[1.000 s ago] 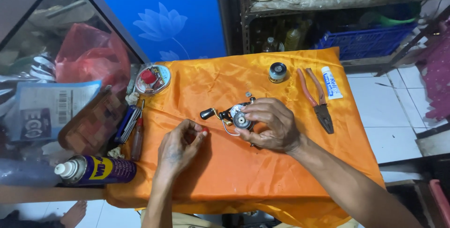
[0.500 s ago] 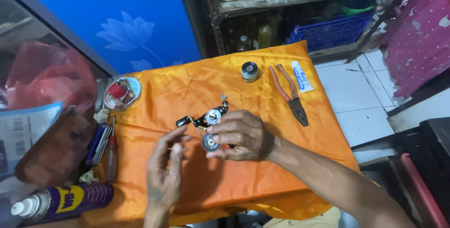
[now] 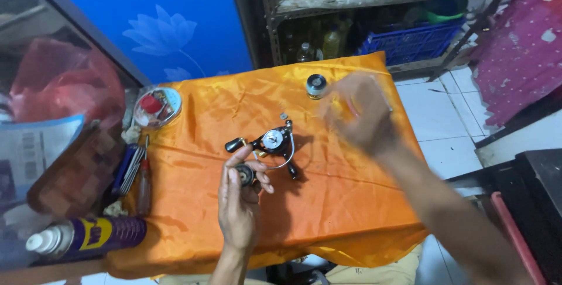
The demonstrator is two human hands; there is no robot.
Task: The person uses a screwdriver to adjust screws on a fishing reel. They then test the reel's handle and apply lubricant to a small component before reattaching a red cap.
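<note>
A black fishing reel (image 3: 270, 142) with a silver side plate lies in the middle of an orange cloth (image 3: 328, 203) that covers a small table. My left hand (image 3: 239, 200) pinches a small round black part (image 3: 243, 175) just in front of the reel's handle knob. My right hand (image 3: 358, 112) hovers to the right of the reel, blurred by motion, fingers apart and nothing seen in it. It covers the spot where the pliers lay. A small black spool (image 3: 316, 86) stands at the cloth's far edge, just left of that hand.
A round tin (image 3: 157, 106), a blue set of folding keys (image 3: 130, 168) and a red-handled screwdriver (image 3: 144, 186) sit at the cloth's left edge. A spray can (image 3: 88, 235) lies at the near left. Behind stands a shelf with a blue crate (image 3: 410, 42).
My right hand let go of the reel and swung right and back over the pliers. The left hand now holds the small round black part. The reel rests on the cloth.
</note>
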